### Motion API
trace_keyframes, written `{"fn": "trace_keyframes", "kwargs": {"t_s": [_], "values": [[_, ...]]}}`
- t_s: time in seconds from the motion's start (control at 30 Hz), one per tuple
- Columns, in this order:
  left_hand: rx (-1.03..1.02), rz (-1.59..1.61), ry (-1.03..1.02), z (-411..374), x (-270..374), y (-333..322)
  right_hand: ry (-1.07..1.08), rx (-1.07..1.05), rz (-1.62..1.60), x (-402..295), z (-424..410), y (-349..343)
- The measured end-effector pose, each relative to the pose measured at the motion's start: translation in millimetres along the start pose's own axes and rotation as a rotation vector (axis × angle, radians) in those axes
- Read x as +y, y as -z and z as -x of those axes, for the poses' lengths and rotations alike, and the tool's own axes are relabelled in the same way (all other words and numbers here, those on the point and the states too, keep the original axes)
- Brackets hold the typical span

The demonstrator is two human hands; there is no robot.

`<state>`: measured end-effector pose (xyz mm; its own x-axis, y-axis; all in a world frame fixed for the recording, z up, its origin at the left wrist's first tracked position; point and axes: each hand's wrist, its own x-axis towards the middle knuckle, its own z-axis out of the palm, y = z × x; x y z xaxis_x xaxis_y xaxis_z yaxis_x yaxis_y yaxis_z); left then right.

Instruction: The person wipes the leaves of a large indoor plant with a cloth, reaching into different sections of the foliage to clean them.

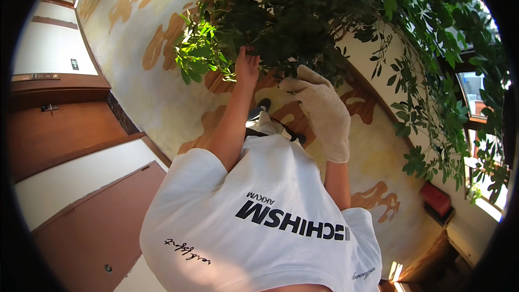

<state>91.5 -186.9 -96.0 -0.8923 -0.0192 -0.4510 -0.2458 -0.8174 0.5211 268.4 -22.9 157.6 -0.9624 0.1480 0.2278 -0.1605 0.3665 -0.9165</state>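
Observation:
My bare left hand (pixel 247 67) reaches up to the lower edge of a leafy potted-style plant with dark foliage (pixel 279 16). Its fingers point into the leaves; shadow hides whether they hold a leaf. On my right hand (pixel 310 87) is a beige fabric mitt (pixel 327 119) that covers it to above the wrist. The mitt's parts stand apart just under the foliage, with nothing plainly between them. Sunlit green leaves (pixel 200 50) hang left of my left hand.
Trailing branches (pixel 438 121) drape along the windows (pixel 474 93) at right. A red box-like object (pixel 436 198) sits by the right wall. Brown doors (pixel 69 125) line the left side. My shoe (pixel 263 104) shows on the patterned floor (pixel 134 89).

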Motion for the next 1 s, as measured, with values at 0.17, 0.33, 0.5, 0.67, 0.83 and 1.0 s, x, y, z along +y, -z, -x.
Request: {"fn": "trace_keyframes", "kwargs": {"t_s": [0.17, 0.33, 0.5, 0.67, 0.83, 1.0], "values": [[0.165, -0.462, -0.317, -5.6, -10.9, 40.2, 0.191, -0.105, 0.466, -13.6, -11.9, -15.5], [0.419, -0.786, -0.874, 19.9, 27.7, -1.7, -0.021, -0.171, 0.119, 21.5, -20.2, -41.8], [-0.092, -0.861, -0.559, 24.1, 56.0, -8.0, -0.123, -0.183, 0.004, 34.4, -21.5, -44.8], [-0.151, -0.973, -0.527, 28.7, 66.3, -35.0, -0.192, -0.05, -0.05, 38.8, -19.6, -28.3], [-0.164, -1.091, -0.483, 19.6, 87.6, -41.9, -0.218, -0.013, -0.087, 41.4, -19.5, -21.6], [-0.222, -0.892, -0.181, 19.7, 97.4, -53.5, -0.208, -0.113, -0.078, 40.3, -21.7, -23.0]]}}
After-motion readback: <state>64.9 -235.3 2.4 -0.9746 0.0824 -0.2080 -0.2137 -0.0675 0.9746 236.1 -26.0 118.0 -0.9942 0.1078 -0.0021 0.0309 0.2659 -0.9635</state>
